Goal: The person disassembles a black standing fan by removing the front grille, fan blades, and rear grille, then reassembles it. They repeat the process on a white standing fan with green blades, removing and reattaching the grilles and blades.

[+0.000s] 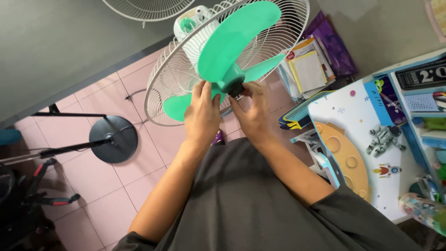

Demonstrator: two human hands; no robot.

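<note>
Fan head tipped toward me, rear grille (pixel 172 79) facing up and the front grille off; a second white grille (pixel 144 9) leans against the grey wall at far left.

Green blade (pixel 232 44) sits on the motor spindle, hub near centre frame. My left hand (pixel 202 114) wraps the near side of the hub and the root of one blade, fingers curled closed on it; I read this as bracing so the blade cannot spin.

My right hand (pixel 253 109) pinches the black cap (pixel 236 88) on the hub front, fingertips closed round it. With one hand steadying and one on the cap, the hold looks like a twisting one, though I cannot tell which way.

White motor housing (pixel 193 28) is behind the grille, farther from me.

The round black base (pixel 114 139) with its pole lies on the pink tiled floor (pixel 93 181) at left, well apart from the fan head. Books (pixel 309 65) are stacked at far right beside a child's tabletop (pixel 357 111) with a toy robot (pixel 385 137) on it.
</note>
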